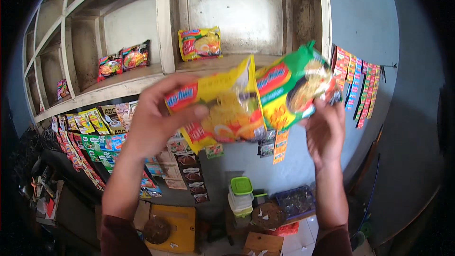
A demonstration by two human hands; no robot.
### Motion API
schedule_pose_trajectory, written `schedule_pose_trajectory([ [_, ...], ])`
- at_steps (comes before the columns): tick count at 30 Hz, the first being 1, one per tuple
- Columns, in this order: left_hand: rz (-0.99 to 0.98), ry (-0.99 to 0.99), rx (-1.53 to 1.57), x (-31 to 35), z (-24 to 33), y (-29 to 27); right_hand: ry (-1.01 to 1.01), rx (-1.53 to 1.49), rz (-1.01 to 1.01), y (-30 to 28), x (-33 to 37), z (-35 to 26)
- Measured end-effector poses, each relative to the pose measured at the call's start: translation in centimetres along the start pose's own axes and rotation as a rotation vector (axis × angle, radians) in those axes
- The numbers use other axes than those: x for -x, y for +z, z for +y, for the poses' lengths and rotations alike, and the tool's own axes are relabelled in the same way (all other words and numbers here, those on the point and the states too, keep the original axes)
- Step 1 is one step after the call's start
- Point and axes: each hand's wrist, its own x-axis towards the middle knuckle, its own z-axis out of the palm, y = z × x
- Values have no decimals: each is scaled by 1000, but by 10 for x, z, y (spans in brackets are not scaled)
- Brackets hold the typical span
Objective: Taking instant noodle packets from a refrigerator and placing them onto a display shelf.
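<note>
My left hand (pixel 154 118) is closed on a yellow instant noodle packet (pixel 230 106), with the thumb across its front. My right hand (pixel 326 130) grips a green instant noodle packet (pixel 296 87) by its lower right side; some of those fingers are hidden behind it. Both packets are tilted and held up just in front of the shelf, with the yellow one overlapping the green one's left edge. Behind them, another yellow noodle packet (pixel 200 45) stands in the right shelf compartment. Two black noodle packets (pixel 135 57) lean side by side in the compartment to its left.
The white wooden shelf (pixel 164 23) has upright dividers. Strips of sachets (pixel 192 175) hang below it, with more sachet strips (pixel 367 85) on the blue wall at right. Lower down are stacked plastic containers (pixel 241 194), a blue crate (pixel 296 201) and a yellow-topped table (pixel 182 223).
</note>
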Motion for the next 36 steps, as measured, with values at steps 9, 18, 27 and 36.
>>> schedule_pose_trajectory([
  [9,13,210,-885,-130,18,-28,-305,461,-63,15,-155,3],
  [18,-84,-32,-1412,-204,-32,-26,-194,730,-231,8,-213,34],
  [27,-45,-7,-1775,-213,-67,-30,64,934,-367,8,-245,56],
  [36,64,149,-1786,-201,-91,-18,383,881,-454,12,-288,88],
])
